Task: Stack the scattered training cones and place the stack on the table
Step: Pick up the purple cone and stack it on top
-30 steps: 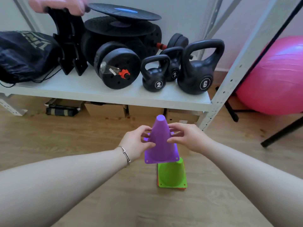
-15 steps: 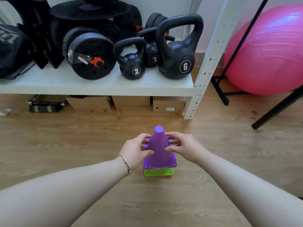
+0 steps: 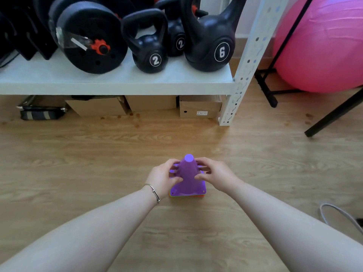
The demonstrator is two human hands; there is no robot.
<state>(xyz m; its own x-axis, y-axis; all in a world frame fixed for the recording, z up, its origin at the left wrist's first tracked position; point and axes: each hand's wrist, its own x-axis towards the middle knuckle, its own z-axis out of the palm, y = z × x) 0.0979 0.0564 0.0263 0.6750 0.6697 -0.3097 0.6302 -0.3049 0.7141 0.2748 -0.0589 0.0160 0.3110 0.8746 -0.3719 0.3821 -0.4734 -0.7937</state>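
Note:
A purple training cone (image 3: 188, 176) stands upright on the wooden floor, seated fully over a stack of other cones. Only thin green and orange base edges (image 3: 186, 196) show beneath its square base. My left hand (image 3: 164, 177) grips the cone's left side with fingers wrapped around it; a silver bracelet sits on that wrist. My right hand (image 3: 214, 174) holds the right side, thumb in front. Both hands press on the purple cone near its upper half.
A white metal shelf (image 3: 117, 83) behind the cones carries black kettlebells (image 3: 209, 40), weight plates (image 3: 88, 38) and other gear. Cardboard boxes (image 3: 200, 106) sit under it. A pink exercise ball (image 3: 322, 46) and black stand legs (image 3: 334, 114) are at right. A grey cable (image 3: 334, 211) lies near right.
The purple cone has come down from above the green cone and now sits fully over the stack, hiding the green one. Both hands went down with it.

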